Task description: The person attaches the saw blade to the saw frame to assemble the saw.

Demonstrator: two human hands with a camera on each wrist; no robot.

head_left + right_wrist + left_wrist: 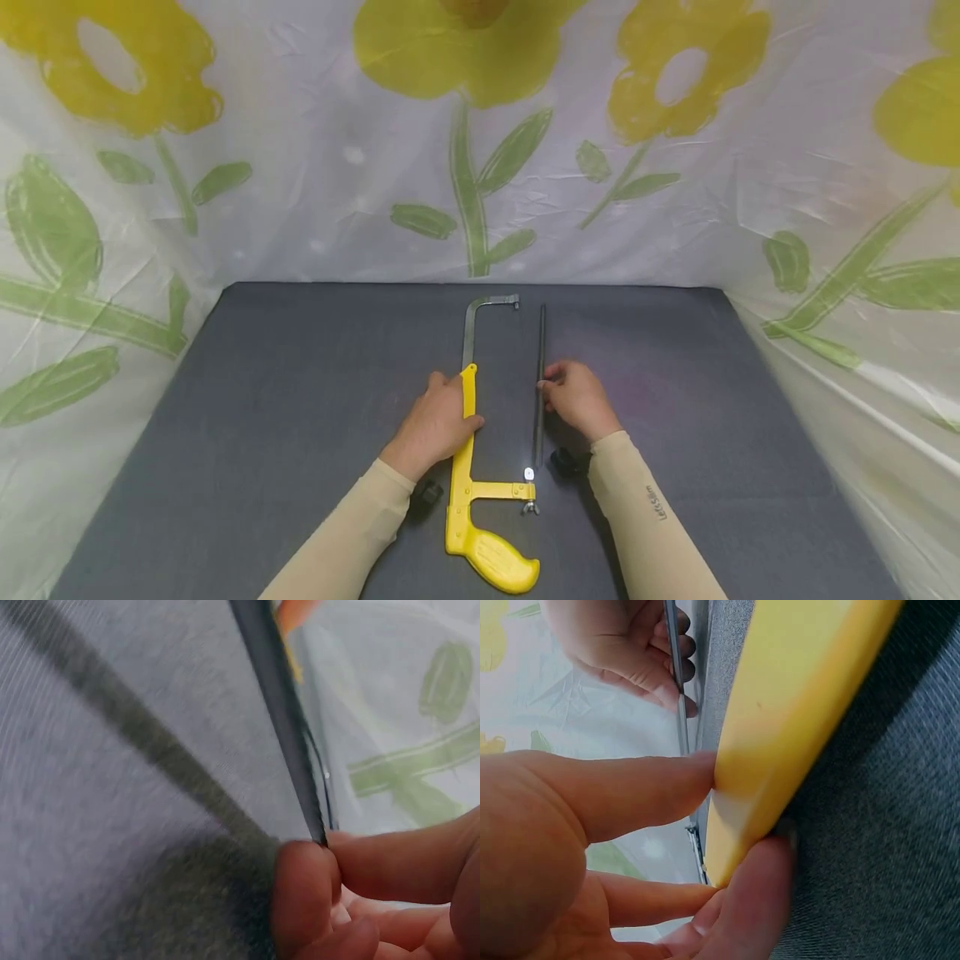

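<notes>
A hacksaw frame (462,458) with a yellow handle and a bare metal front arm lies lengthwise on the dark table. My left hand (438,421) grips its yellow spine, thumb on one side and fingers on the other, as the left wrist view shows close up on the yellow bar (780,697). To the right of the frame, my right hand (581,400) pinches a thin dark hacksaw blade (541,358) near its middle. In the right wrist view the blade (281,712) has a toothed edge and is raised, casting a shadow. It runs roughly parallel to the frame's open side.
A wing nut (530,507) sits at the frame's near arm, and a metal holder (515,301) ends the far arm. Dark cloth covers the table (300,375). A white curtain (315,200) with yellow flowers hangs behind and along both sides.
</notes>
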